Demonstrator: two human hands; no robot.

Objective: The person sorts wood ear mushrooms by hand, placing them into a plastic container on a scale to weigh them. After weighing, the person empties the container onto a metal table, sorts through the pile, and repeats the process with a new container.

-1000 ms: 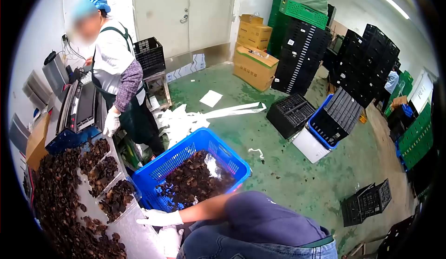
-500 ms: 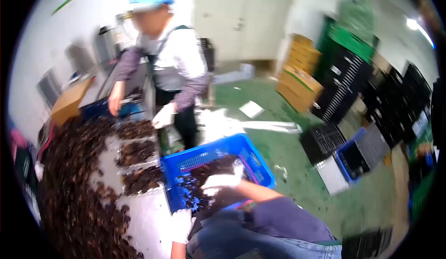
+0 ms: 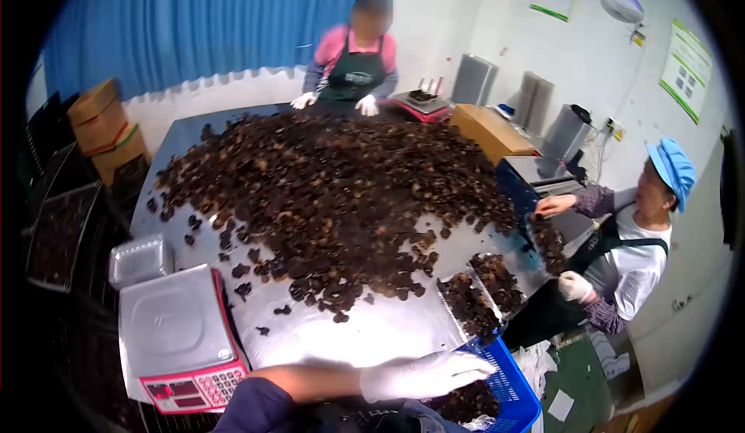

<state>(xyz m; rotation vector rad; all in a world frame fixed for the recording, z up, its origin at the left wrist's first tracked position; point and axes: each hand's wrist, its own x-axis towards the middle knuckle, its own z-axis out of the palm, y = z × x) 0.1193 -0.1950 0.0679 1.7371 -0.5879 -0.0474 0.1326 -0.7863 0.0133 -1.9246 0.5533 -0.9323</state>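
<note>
My left hand [image 3: 427, 375], in a white glove, reaches across the front of my body. Its fingers are stretched out flat and nothing shows in them. Below and beside it is a blue plastic basket [image 3: 512, 386] with dark wood ear mushrooms [image 3: 466, 403] inside. My right hand is not in view. Just beyond my left hand, clear trays filled with wood ears [image 3: 468, 303] stand at the table edge. A large heap of wood ears [image 3: 326, 192] covers much of the metal table [image 3: 310, 340].
A red-and-white scale [image 3: 172, 328] stands at left, near stacked clear trays [image 3: 140, 261]. One co-worker [image 3: 353, 64] stands across the table, gloved hands on its edge. Another co-worker [image 3: 621, 239] at right handles a filled tray [image 3: 548, 244]. Cardboard boxes [image 3: 112, 126] are stacked far left.
My view has swung from the basket and floor toward the table. My left hand has moved from the table edge to over the basket. My right hand, earlier in the basket, has left view.
</note>
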